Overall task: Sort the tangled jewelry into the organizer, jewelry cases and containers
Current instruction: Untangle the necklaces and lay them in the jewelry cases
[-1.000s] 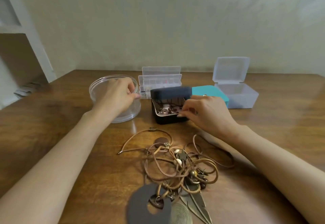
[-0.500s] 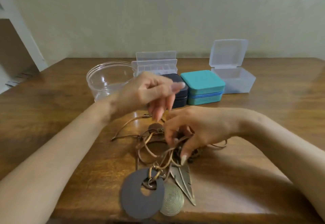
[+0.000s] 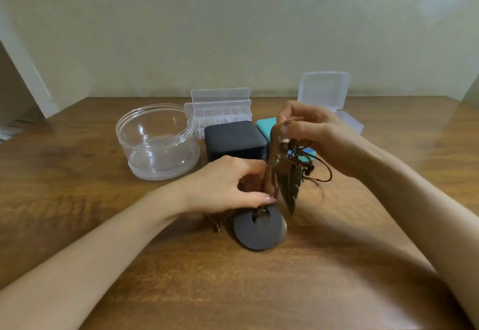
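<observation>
A tangle of brown cord necklaces point(image 3: 273, 156) hangs above the wooden table point(image 3: 77, 200). My right hand point(image 3: 318, 133) pinches the upper cords and holds them up. A bronze feather pendant point(image 3: 289, 187) dangles from the bundle. My left hand point(image 3: 228, 187) pinches the lower cords just above a dark round disc pendant point(image 3: 256, 234), which lies on the table with a brass disc point(image 3: 283, 231) peeking out behind it. The black jewelry case point(image 3: 234, 140) stands closed behind my left hand. The teal case point(image 3: 265, 125) is mostly hidden by the cords.
A round clear container point(image 3: 155, 143) stands at the left. Behind the black case is a clear compartment organizer point(image 3: 220, 107) with its lid up. A frosted plastic box point(image 3: 326, 91) with a raised lid sits at the back right, partly behind my right hand.
The black case went from open to closed a second ago. Both hands then moved to the tangle; my right hand has lifted the cords off the table while my left grips them lower down.
</observation>
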{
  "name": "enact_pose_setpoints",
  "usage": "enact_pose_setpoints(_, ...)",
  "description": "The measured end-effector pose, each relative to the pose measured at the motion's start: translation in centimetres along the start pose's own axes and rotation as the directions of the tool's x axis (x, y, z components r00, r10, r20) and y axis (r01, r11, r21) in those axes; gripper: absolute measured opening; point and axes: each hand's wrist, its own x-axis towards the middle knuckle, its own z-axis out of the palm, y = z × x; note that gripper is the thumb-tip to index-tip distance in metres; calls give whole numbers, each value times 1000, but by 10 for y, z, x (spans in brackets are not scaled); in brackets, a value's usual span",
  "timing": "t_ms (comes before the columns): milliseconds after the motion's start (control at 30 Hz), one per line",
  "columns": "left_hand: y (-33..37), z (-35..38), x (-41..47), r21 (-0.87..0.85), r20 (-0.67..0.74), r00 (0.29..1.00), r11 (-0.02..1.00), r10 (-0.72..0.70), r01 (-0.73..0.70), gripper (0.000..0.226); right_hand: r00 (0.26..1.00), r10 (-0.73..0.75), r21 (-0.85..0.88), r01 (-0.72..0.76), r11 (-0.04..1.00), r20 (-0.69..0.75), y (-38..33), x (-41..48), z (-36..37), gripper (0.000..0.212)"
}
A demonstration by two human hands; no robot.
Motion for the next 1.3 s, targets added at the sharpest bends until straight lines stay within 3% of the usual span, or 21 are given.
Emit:
enact_pose_setpoints(100, 6, -6, 0, -379, -22, 1000, 925, 13, -21, 9, 997, 54, 135, -46, 990, -58, -1, 2, -4, 8)
enact_pose_setpoints(200, 7, -17, -1, -680, -89, 991, 733, -97, 11, 8, 986, 150, 231, -130, 964, -73, 2, 3, -10, 14)
enact_pose_setpoints(267, 5, -20, -1, -788, -93, 984, 615, -149, 19, 11, 984, 171, 215, -157, 964, -47, 5, 2, -11, 9)
enact_pose_setpoints(367, 4, -19, -1, -811, -180, 956, 585, -232, -10, 8, 978, 206, 202, -197, 959, -26, 5, 1, -11, 8)
enact_pose_setpoints(533, -3, -19, 2, -637, -402, 855, 771, -329, -2, 6, 971, 230, 84, -225, 971, -60, 4, 2, -17, 13)
enact_pose_setpoints(600, -3, -20, 2, -669, -422, 836, 743, -351, -25, 8, 975, 215, 76, -210, 975, -64, 5, 2, -18, 20)
enact_pose_setpoints(700, 1, -21, 1, -802, -340, 859, 596, -383, -51, 9, 969, 222, -15, -225, 974, -107, 5, 3, -13, 21)
enact_pose_setpoints(767, 3, -23, 1, -879, -242, 890, 475, -387, -33, 12, 966, 194, -220, -229, 948, -169, 6, 4, -7, 16)
enact_pose_setpoints(833, 3, -25, 0, -941, -156, 912, 339, -379, -20, 20, 973, 63, -483, -166, 860, -222, 11, 4, -1, 19)
enact_pose_setpoints(900, 4, -27, -2, -986, -81, 934, 162, -349, -25, 27, 951, -140, -617, -63, 785, -275, 8, 1, 6, 24)
enact_pose_setpoints(967, 5, -28, -3, -999, -38, 950, 32, -310, -30, 31, 921, -257, -533, 67, 843, -292, 2, -2, 8, 38)
enact_pose_setpoints(1000, 6, -28, -3, -1000, -29, 957, 7, -288, -28, 33, 930, -248, -427, 114, 897, -271, -1, -3, 8, 44)
enact_pose_setpoints(1067, 6, -27, -4, -998, -32, 966, 56, -258, -18, 33, 975, -166, -247, 125, 961, -149, -5, -3, 12, 60)
enact_pose_setpoints(1167, 8, -26, -4, -981, -16, 981, 191, -191, 21, 38, 997, -64, -191, 69, 979, 33, 2, -3, 26, 80)
enact_pose_setpoints(1233, 9, -25, -5, -969, -3, 995, 244, -104, 23, 41, 999, -47, -248, 50, 967, 18, 8, -3, 33, 75)
enact_pose_setpoints(1300, 8, -26, -5, -946, -44, 997, 324, -69, -20, 37, 996, -54, -267, 32, 963, -75, 6, -2, 33, 55)
